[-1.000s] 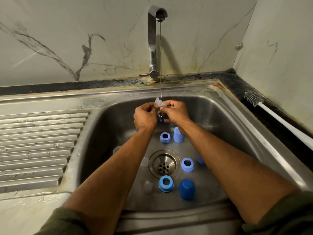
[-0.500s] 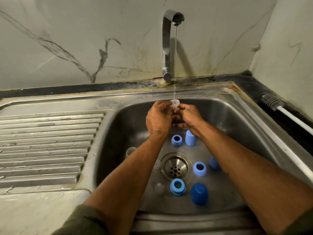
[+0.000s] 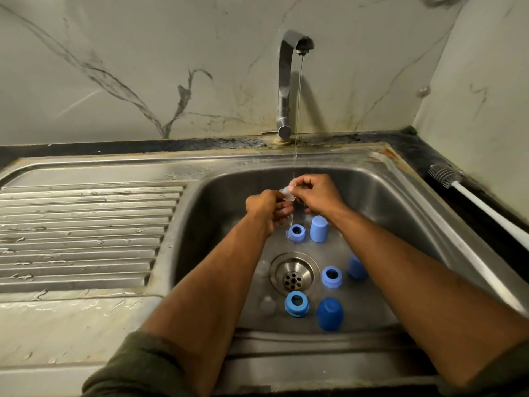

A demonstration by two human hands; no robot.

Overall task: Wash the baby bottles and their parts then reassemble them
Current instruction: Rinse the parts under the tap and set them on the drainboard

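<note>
Over the steel sink (image 3: 406, 213), my left hand (image 3: 267, 209) and my right hand (image 3: 316, 194) pinch a small clear silicone nipple (image 3: 287, 192) between them, under the thin stream from the tap (image 3: 286, 81). On the sink floor lie three blue collar rings: the far ring (image 3: 296, 232), the right ring (image 3: 331, 277) and the near ring (image 3: 296, 303). Blue caps stand beside them: a pale cap (image 3: 319, 228), a cap partly behind my right forearm (image 3: 355, 267), and a darker cap (image 3: 329, 314). Two clear nipples (image 3: 266, 305) lie left of the drain (image 3: 293, 275).
A ridged draining board (image 3: 86, 230) stretches to the left of the basin. A white-handled bottle brush (image 3: 446, 176) lies on the dark counter at the right, along the wall. Marble wall behind the tap.
My hands stay under the stream, working the clear nipple; my right hand has risen slightly above the left. The camera has shifted, so the sink sits further right in view.
</note>
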